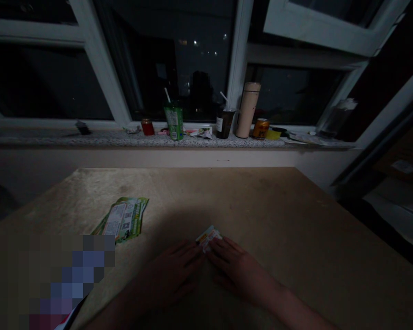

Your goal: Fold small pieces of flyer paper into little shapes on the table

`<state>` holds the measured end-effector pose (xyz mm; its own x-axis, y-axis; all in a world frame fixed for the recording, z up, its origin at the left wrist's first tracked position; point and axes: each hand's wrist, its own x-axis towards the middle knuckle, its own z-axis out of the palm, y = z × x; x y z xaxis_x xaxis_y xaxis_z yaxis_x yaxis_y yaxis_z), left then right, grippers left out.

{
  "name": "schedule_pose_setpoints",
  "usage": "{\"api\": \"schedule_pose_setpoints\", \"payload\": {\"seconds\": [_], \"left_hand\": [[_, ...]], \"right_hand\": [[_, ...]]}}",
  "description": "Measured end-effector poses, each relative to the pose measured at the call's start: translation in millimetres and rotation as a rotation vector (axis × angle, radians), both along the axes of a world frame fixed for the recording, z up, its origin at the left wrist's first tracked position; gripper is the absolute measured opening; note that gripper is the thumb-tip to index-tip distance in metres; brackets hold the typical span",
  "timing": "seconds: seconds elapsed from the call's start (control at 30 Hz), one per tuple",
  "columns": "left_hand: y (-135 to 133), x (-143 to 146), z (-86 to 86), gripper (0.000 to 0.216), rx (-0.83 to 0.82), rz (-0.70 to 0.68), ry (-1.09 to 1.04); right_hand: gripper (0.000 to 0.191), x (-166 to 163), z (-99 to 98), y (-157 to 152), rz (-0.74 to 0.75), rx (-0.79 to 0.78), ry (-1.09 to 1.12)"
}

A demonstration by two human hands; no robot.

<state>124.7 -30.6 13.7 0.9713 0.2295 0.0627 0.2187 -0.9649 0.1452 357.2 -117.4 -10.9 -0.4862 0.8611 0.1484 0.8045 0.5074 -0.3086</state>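
A small packet or card (208, 236) with white, blue and orange print lies in front of me on the brown tabletop (206, 192). Its lower part is covered by fingers, and the print is too dim to read. My left hand (175, 268) comes in from the lower left, fingers stretched out, its fingertips at the packet's left edge. From the other side my right hand (237, 266) reaches in, palm down, with outstretched fingers resting on the packet's lower right part. Both thumbs are hard to make out in the dark.
A green printed pouch (124, 220) lies on the table to the left, near a pixelated patch. Along the windowsill (199, 143) stand a green cup (174, 121), a dark cup with a straw (224, 123), a tall pinkish flask (248, 111), an orange can (260, 129) and a red jar (147, 127).
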Motion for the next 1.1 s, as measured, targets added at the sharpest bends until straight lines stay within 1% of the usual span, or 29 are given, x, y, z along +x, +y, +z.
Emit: {"api": "schedule_pose_setpoints", "payload": {"seconds": [0.13,0.27,0.37,0.5,0.57,0.7,0.77,0.93,1.03,1.1], "left_hand": [[1,0,1.8,0.051,-0.06,0.0,-0.035],[3,-2,-0.9,0.052,-0.127,0.05,-0.051],[2,-4,-4.3,0.057,-0.115,0.064,-0.056],[0,-5,-7.1,0.064,-0.108,0.072,-0.038],[-2,-6,-9.3,0.066,-0.109,0.083,-0.037],[-4,-9,-16.4,0.066,-0.076,0.1,-0.02],[-5,-8,-18.2,0.064,-0.059,0.104,-0.013],[-10,-5,-10.6,0.069,-0.065,0.087,-0.031],[-11,-4,-5.3,0.072,-0.07,0.077,-0.036],[-12,-3,-4.8,0.072,-0.071,0.076,-0.049]], "right_hand": [[0.056,0,-0.1,0,0.002,-0.003,-0.018],[0.057,0,3.4,-1,0.005,-0.011,-0.035],[0.055,0,6.4,-2,0.001,-0.017,-0.038],[0.059,2,6.3,-2,0.008,-0.04,0.008],[0.059,3,5.4,-3,-0.015,-0.033,0.03],[0.05,6,7.2,-5,-0.078,-0.041,0.053],[0.049,6,10.4,-6,-0.079,-0.04,0.062],[0.052,3,14.8,-6,-0.046,0.003,0.069],[0.053,2,12.9,-5,-0.059,-0.007,0.077],[0.053,3,11.2,-5,-0.063,-0.019,0.087]]}}
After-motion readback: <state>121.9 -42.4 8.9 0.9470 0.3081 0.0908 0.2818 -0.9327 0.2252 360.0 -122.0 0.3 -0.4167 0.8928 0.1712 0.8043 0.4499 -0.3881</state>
